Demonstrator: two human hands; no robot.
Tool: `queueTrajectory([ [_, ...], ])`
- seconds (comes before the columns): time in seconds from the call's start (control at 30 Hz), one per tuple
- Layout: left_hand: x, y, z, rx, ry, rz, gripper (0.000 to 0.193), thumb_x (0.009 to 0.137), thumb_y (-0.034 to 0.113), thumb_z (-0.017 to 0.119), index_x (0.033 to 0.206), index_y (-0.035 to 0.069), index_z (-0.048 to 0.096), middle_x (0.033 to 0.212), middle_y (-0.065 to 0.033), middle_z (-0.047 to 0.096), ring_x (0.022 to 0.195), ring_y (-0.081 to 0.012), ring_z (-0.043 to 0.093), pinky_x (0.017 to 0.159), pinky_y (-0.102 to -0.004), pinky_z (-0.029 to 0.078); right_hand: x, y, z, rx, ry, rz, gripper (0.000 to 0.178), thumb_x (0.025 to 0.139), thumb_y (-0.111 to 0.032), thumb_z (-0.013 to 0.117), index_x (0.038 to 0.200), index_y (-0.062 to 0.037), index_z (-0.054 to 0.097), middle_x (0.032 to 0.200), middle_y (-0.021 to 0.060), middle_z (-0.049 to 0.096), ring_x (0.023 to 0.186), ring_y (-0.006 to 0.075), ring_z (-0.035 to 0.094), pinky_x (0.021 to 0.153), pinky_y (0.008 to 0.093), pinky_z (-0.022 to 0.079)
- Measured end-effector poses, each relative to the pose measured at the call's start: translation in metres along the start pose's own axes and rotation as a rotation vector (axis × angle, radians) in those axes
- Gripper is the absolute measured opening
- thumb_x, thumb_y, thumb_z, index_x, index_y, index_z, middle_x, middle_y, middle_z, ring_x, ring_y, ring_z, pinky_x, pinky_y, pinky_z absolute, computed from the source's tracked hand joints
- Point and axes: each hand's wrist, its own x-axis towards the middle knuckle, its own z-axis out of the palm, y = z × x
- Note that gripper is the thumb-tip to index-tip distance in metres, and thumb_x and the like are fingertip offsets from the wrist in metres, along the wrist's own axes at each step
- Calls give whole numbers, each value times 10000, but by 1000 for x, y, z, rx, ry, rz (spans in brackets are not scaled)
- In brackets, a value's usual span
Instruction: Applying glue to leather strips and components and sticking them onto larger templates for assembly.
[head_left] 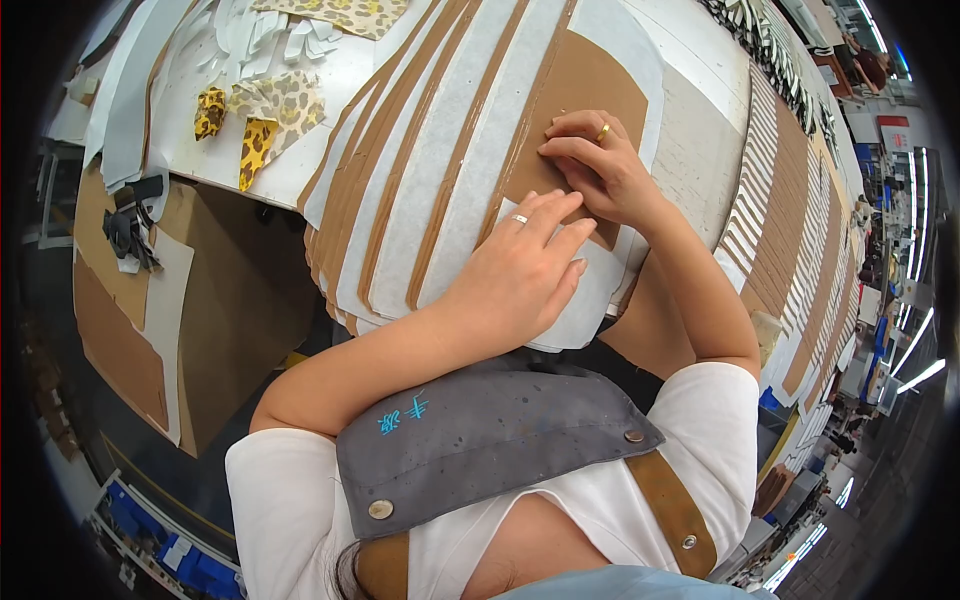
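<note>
Fanned out in front of me, long brown sheets (pixel 597 82) alternate with white paper sheets (pixel 432 190) in overlapping strips, their lower ends reaching over the table's near edge. My left hand (pixel 528 262), with a ring on one finger, lies across the lower right of the layers, its fingers stretched out. Just above and to its right, my right hand (pixel 608 170) rests on the rightmost brown sheet with its fingers curled in. What its fingertips hold, if anything, is too small to make out. The underside of that hand is hidden.
Leopard-print scraps (pixel 283 105) and white paper offcuts (pixel 312 40) lie on the table (pixel 205 150) at the far left. A cardboard box (pixel 235 270) with dark scraps on its rim stands below. On the right are rows of brown and white strips (pixel 775 160).
</note>
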Motion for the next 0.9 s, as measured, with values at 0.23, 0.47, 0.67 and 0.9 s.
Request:
queueTrajectory([
  [0.23,0,-6,5,288,-47,56,402,819,115,613,1159,-65,499,1190,-223,484,1190,-386,425,1031,-457,348,-2,0,-5,245,170,281,207,826,-29,573,1031,-54,557,1059,87,579,1012,271,525,900,364,399],
  [0.47,3,-4,3,300,-73,45,403,819,113,614,1166,-56,500,1191,-219,485,1186,-377,435,1024,-458,354,-5,10,-11,-60,126,188,214,850,-73,560,1062,-93,582,1127,38,594,1073,256,524,932,378,393],
  [0.67,4,-2,5,334,-68,31,415,821,120,616,1182,-49,498,1215,-226,477,1185,-391,437,1011,-460,359,-6,17,-8,-195,107,141,240,869,-89,540,1104,-112,576,1160,7,588,1104,233,516,959,377,386],
  [0.9,4,-3,2,341,-107,22,418,822,122,616,1186,-46,497,1232,-224,468,1192,-393,431,1012,-460,356,-8,18,-8,-192,92,147,246,869,-88,542,1110,-122,578,1176,2,580,1123,232,504,972,376,377],
])
